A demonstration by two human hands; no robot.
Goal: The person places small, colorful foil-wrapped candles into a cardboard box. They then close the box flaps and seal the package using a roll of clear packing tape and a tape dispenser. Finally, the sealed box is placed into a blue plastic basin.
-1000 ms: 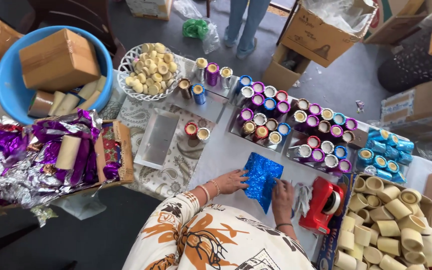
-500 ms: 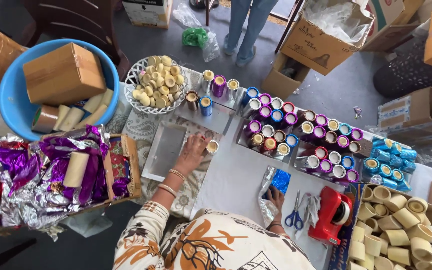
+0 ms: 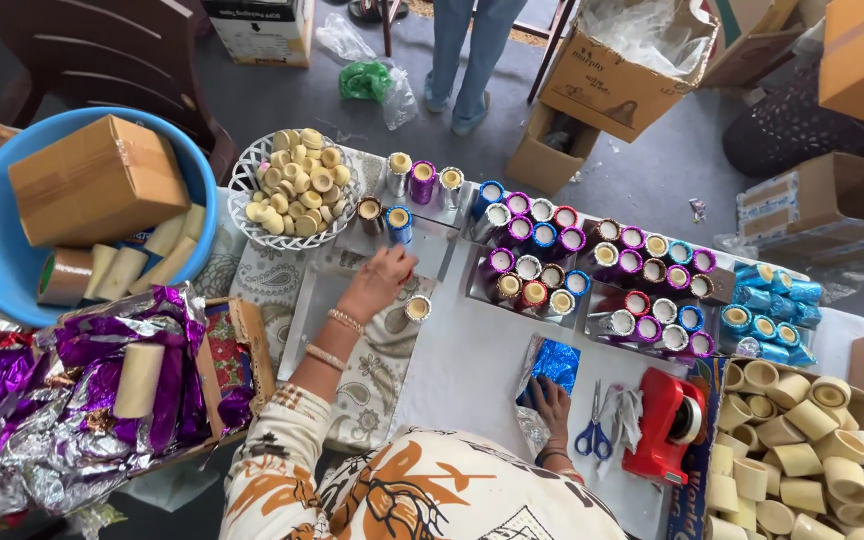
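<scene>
The left hand [image 3: 380, 280], fingers curled over something I cannot identify, reaches forward on the tabletop [image 3: 472, 370] just beyond an upright foil-wrapped tube [image 3: 417, 308], while the right hand [image 3: 552, 400] presses flat on blue foil [image 3: 552, 365].

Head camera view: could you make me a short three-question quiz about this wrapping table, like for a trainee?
1. True or false: the right hand rests on the blue foil sheet.
2. What lies between the blue foil sheet and the red tape dispenser?
A. a knife
B. blue-handled scissors
C. a glue bottle
3. Fill in: the left hand reaches toward a small foil-wrapped ____ on the table.

Key:
1. True; its fingers lie on the sheet's lower edge.
2. B
3. Tube; a red one shows just past the fingertips, beside another foil-wrapped tube.
</scene>
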